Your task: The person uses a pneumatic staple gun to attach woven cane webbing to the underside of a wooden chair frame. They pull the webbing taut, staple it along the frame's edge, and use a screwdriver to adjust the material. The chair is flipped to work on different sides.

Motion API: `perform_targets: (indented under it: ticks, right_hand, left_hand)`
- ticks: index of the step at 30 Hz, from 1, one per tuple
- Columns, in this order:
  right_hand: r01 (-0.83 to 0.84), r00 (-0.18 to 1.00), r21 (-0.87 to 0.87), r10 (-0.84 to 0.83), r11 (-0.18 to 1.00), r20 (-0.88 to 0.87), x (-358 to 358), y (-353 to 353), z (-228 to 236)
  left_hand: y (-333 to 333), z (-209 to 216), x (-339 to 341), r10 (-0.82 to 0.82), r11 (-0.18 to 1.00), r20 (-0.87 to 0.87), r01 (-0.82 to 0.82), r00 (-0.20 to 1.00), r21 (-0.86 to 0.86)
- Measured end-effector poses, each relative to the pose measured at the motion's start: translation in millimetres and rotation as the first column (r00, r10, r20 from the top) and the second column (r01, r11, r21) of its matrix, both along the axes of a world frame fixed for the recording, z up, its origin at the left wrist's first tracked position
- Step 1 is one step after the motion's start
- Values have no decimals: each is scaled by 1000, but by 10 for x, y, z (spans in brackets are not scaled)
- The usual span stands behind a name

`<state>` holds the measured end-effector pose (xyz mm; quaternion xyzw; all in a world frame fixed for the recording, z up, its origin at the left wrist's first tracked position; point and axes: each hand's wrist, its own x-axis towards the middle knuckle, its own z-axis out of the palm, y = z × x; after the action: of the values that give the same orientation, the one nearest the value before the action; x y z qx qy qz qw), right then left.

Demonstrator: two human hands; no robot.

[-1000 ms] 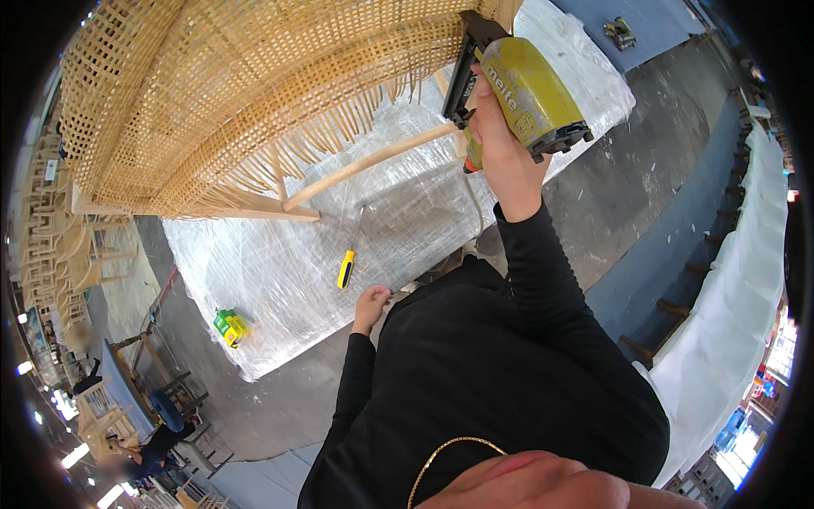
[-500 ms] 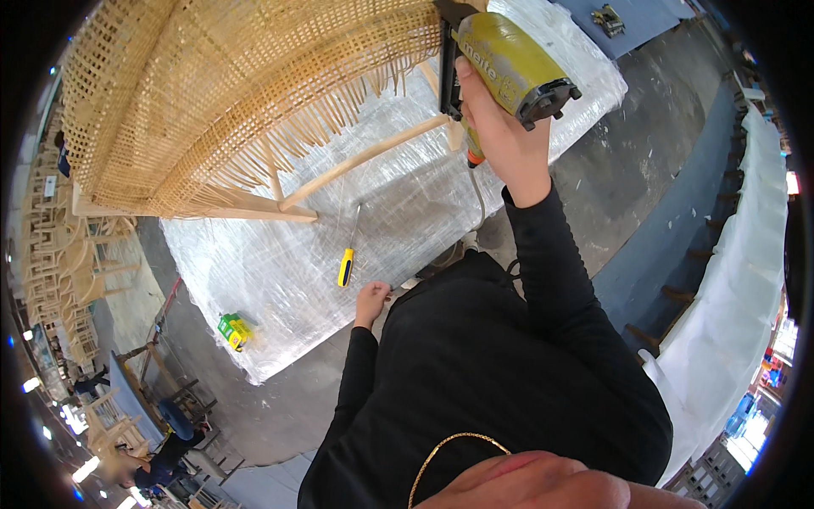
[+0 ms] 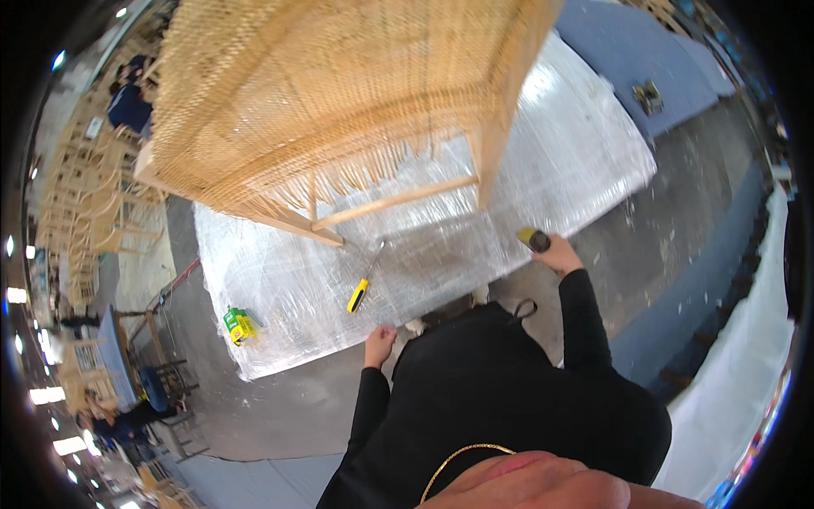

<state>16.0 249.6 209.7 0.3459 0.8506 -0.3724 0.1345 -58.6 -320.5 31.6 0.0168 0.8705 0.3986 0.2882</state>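
Note:
My right hand (image 3: 560, 255) is closed on a yellow-green nail gun (image 3: 534, 239), low over the right part of the plastic-wrapped work surface; most of the tool is foreshortened. My left hand (image 3: 380, 347) hangs by the near edge of that surface, fingers curled in, with nothing visible in it. Ahead stands a wooden chair frame (image 3: 407, 201) with a woven cane panel (image 3: 339, 93), whose loose strand ends hang in a fringe along the lower edge. Between the frame and my left hand lies a screwdriver (image 3: 358, 295) with a yellow and black handle.
A small green and yellow box (image 3: 238, 326) rests on the left corner of the wrapped surface (image 3: 297, 331). At the upper right, another tool (image 3: 648, 97) lies on a blue-grey covered table (image 3: 610, 51). Stacked wooden chairs and other people are at the left; white sheeting (image 3: 729, 339) runs along the right.
My right hand has brought the nail gun down and toward me, away from the frame's right corner. My left hand stays near the edge. The view has shifted, showing more of the frame.

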Motion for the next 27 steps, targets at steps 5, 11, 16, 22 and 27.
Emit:
perform_targets:
  ticks: [5, 11, 16, 22, 27]
  right_hand:
    - [175, 971, 160, -143, 971, -194, -439, 712, -823]
    - [206, 809, 254, -19, 945, -587, -1338, 1124, -798]
    - [-134, 394, -423, -344, 896, -853, -1727, -59, 1331]
    - [-334, 313, -234, -127, 913, -941, -1765, -734, 1831]
    - [-239, 339, -107, -21, 965, -941, -1643, -888, 1600]
  left_hand:
    - [113, 158, 456, 118, 991, 81, -112, 990, -73]
    - [137, 102, 901, 137, 964, 2, -133, 991, -232]
    - [123, 215, 1111, 285, 876, -267, -363, 921, -317]
    - [442, 554, 175, 238, 877, -724, -463, 647, -126]
    - [478, 606, -459, 217, 806, -661, -514, 718, -294]
